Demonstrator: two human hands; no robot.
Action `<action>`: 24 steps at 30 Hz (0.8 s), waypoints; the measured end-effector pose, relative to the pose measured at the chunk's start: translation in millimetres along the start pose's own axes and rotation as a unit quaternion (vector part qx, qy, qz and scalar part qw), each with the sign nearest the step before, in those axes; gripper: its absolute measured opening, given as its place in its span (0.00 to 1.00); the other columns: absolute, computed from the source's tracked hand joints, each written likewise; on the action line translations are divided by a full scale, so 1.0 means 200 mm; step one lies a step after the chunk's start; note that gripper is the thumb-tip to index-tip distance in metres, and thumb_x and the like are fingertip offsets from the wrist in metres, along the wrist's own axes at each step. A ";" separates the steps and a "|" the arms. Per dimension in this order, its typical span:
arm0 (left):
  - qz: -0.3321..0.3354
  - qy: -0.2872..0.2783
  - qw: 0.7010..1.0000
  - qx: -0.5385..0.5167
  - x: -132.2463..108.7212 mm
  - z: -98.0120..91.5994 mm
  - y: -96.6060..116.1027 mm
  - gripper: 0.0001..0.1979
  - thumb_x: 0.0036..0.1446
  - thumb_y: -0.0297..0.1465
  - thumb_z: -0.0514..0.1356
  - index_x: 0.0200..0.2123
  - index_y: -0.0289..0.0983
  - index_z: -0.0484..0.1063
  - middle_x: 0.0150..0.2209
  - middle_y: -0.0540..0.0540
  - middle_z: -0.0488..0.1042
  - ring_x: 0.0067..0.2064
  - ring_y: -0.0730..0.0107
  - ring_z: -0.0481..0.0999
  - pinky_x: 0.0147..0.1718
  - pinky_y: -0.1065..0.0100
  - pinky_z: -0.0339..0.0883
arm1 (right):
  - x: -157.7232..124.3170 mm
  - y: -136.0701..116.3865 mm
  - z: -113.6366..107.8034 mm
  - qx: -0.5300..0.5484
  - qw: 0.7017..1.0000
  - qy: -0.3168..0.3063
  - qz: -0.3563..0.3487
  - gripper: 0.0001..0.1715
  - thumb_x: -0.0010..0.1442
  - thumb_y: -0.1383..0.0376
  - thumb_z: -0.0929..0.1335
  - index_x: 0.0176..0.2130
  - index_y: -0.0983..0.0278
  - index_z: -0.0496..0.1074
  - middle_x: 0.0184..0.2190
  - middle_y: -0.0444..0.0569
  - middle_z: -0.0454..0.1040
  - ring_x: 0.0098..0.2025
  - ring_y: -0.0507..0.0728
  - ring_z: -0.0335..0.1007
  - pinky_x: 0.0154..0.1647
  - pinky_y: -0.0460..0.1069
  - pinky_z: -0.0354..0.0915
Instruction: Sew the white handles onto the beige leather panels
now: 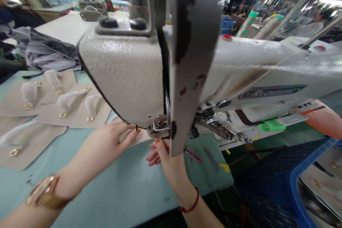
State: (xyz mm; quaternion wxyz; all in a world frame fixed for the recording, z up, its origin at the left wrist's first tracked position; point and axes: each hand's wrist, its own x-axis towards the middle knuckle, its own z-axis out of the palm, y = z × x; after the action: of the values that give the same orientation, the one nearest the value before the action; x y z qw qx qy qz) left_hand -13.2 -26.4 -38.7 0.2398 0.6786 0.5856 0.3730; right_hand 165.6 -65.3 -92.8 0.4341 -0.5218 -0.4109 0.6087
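A: Status?
B: Looks mid-piece. Pale piece (143, 136) is on the surface (112, 188), partly under the sewing machine (123, 74).
A: Grip?
B: Left hand (120, 137) is at the piece; thumb and finger near each other, can't tell if pinching. Right hand (169, 158) is partly behind the metal bracket (195, 60); can't tell.
A: Done vs left?
B: Can't split it. Beige panels (37, 142) with gold fittings (14, 152) lie left, similar pieces (324, 171) in the blue crate (295, 185), right. Either pile could be finished.
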 end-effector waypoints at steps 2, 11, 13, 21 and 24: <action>-0.020 -0.029 0.999 -0.030 -0.20 0.06 -0.03 0.06 0.52 0.35 0.65 0.29 0.39 0.74 0.31 0.47 0.73 0.34 0.65 0.71 0.34 0.69 0.61 | -0.04 0.05 -0.02 -0.020 1.000 -0.019 -0.009 0.29 0.65 0.48 0.61 0.33 0.69 0.74 0.20 0.49 0.75 0.18 0.50 0.71 0.20 0.40 0.61; -0.281 -0.098 0.754 -0.585 -0.20 0.45 -0.11 0.17 0.51 0.41 0.67 0.29 0.35 0.66 0.24 0.55 0.59 0.22 0.81 0.49 0.19 0.77 0.45 | -0.15 0.42 -0.14 -0.382 0.901 -0.067 -0.193 0.21 0.66 0.63 0.61 0.23 0.65 0.68 0.21 0.45 0.72 0.25 0.50 0.68 0.28 0.45 0.52; -0.277 -0.103 0.760 -0.578 -0.13 0.45 -0.09 0.17 0.51 0.38 0.67 0.24 0.35 0.64 0.21 0.56 0.57 0.22 0.81 0.48 0.19 0.77 0.46 | -0.16 0.45 -0.14 -0.422 0.875 -0.068 -0.227 0.19 0.65 0.64 0.61 0.24 0.65 0.66 0.22 0.45 0.72 0.25 0.49 0.66 0.28 0.46 0.50; -0.277 -0.094 0.794 -0.532 -0.14 0.44 -0.08 0.22 0.53 0.36 0.66 0.18 0.37 0.57 0.18 0.57 0.52 0.22 0.78 0.48 0.20 0.75 0.48 | -0.15 0.44 -0.14 -0.451 0.859 -0.070 -0.234 0.18 0.67 0.64 0.60 0.26 0.65 0.67 0.23 0.44 0.71 0.26 0.49 0.65 0.29 0.46 0.49; -0.275 -0.091 0.800 -0.525 -0.12 0.44 -0.07 0.22 0.52 0.37 0.67 0.17 0.37 0.58 0.18 0.57 0.52 0.22 0.78 0.48 0.20 0.74 0.48 | -0.15 0.44 -0.14 -0.457 0.857 -0.076 -0.225 0.19 0.67 0.64 0.60 0.26 0.65 0.68 0.24 0.45 0.72 0.26 0.49 0.65 0.29 0.46 0.49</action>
State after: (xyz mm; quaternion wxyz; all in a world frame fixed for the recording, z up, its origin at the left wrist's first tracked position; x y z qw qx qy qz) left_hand 46.5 -38.0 -107.2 0.7038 0.2904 0.4374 0.4785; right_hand 187.3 -117.6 -171.2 0.2396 -0.5069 -0.7808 0.2755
